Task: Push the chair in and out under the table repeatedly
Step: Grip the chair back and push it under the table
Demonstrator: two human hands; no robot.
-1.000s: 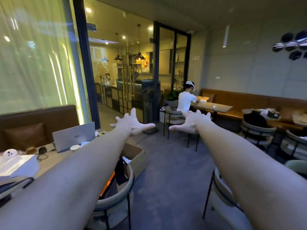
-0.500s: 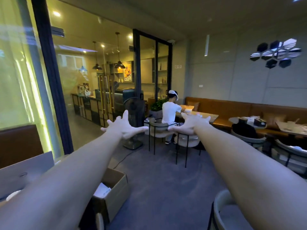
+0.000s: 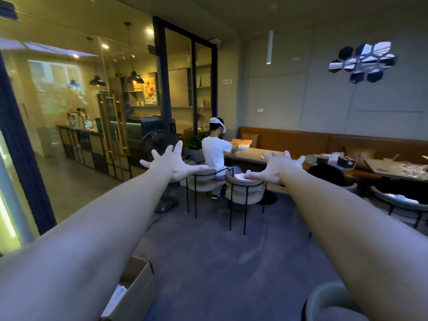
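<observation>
Both my arms are stretched out in front of me at chest height. My left hand (image 3: 172, 166) and my right hand (image 3: 276, 169) have the fingers spread wide and hold nothing. The curved back of a padded grey chair (image 3: 328, 297) shows at the bottom right, under my right forearm; neither hand touches it. Further off, an empty cream chair with black legs (image 3: 244, 193) stands by a long table (image 3: 249, 156), well beyond my hands.
A person in a white shirt (image 3: 215, 150) sits at that table. An open cardboard box (image 3: 135, 286) lies on the floor at lower left. A floor fan (image 3: 162, 172), a brown bench (image 3: 347, 142) and more chairs (image 3: 403, 202) line the room. Grey carpet lies in between.
The view has swung to the right and upward: the near desk with the laptop has left the frame. Both arms stay outstretched with fingers spread.
</observation>
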